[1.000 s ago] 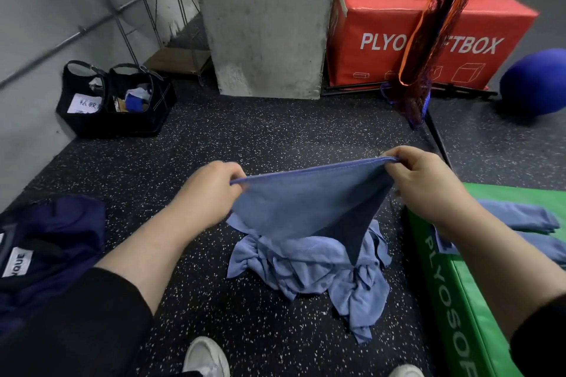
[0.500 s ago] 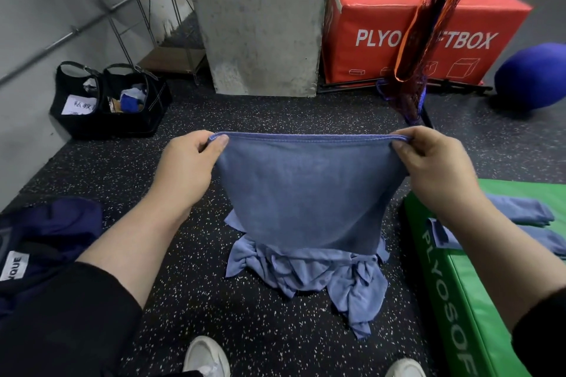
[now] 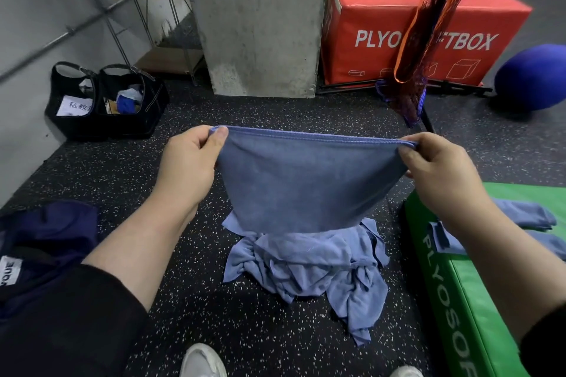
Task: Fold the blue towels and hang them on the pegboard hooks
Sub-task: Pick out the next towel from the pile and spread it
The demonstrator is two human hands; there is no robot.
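At the left of centre the left hand (image 3: 190,159) pinches one upper corner of the soft blue cloth towel (image 3: 306,180), thumb over the hem and fingers curled behind it. From there the towel's stitched top edge runs almost level across the middle of the frame to the right hand (image 3: 435,171), which grips the opposite corner in the same way — so the long axis of the held edge lies left to right, taut between the two hands, and the cloth hangs down from it in a sagging panel.

Directly under that panel, at lower centre, a crumpled heap of blue towels (image 3: 309,269) lies on the black speckled rubber floor (image 3: 260,321); the hanging edge seems just to reach it.

Both hands sit at much the same height, neither nearer the cloth than the other. The next fold probably means bringing the two corners together, halving the towel across that axis.

At the lower right, folded blue towels (image 3: 520,214) rest on the green padded box (image 3: 477,300). No pegboard is in view.
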